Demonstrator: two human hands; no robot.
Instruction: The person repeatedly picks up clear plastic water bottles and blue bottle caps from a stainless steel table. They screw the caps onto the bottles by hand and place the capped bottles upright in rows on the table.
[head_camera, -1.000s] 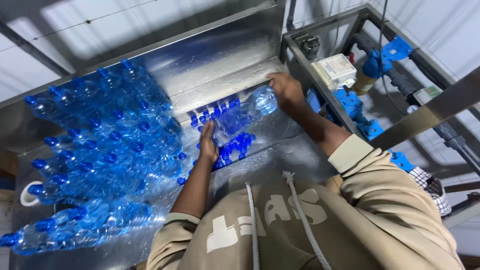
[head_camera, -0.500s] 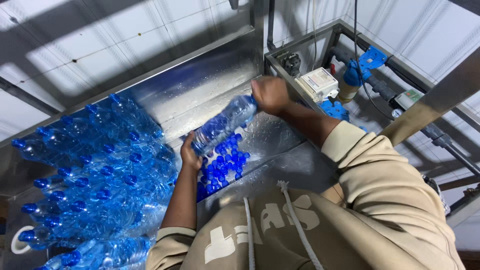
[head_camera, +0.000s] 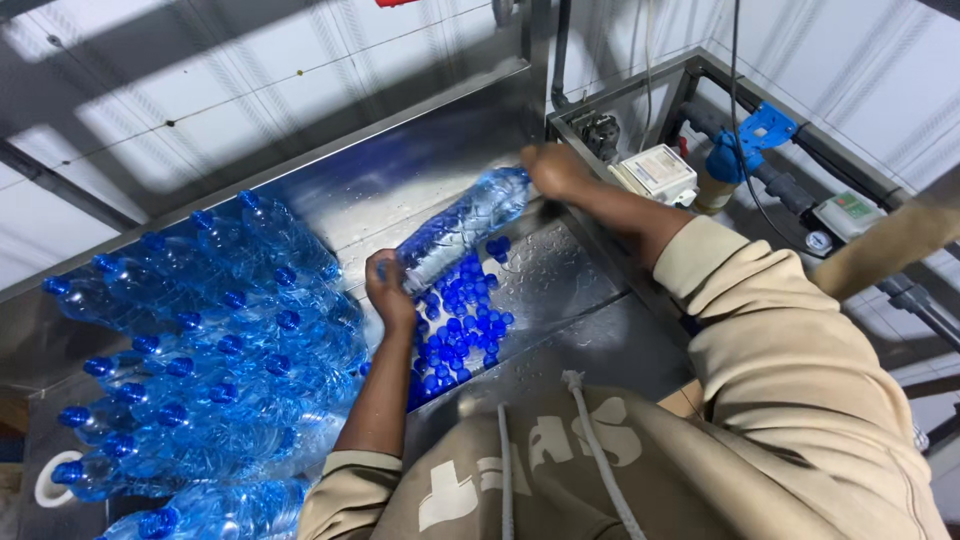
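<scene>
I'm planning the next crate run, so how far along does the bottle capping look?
Done: a big pile of capped clear blue plastic bottles lies on the steel table. In hand: one clear plastic bottle held sideways, right hand at its base, left hand at its neck end. Left: a heap of loose blue screw caps beside the left hand. No uncapped bottles are visible, so I can't tell how many remain.

1. You have a heap of capped blue bottles (head_camera: 200, 360) lying on their sides at the left of the wet steel table (head_camera: 560, 270).
2. Loose blue caps (head_camera: 465, 320) are piled on the table beside that heap.
3. At the far right you see a small white control box (head_camera: 657, 172) next to a blue valve (head_camera: 752, 132) on the pipework.
4. White tiled wall (head_camera: 230, 90) runs behind the table.
</scene>
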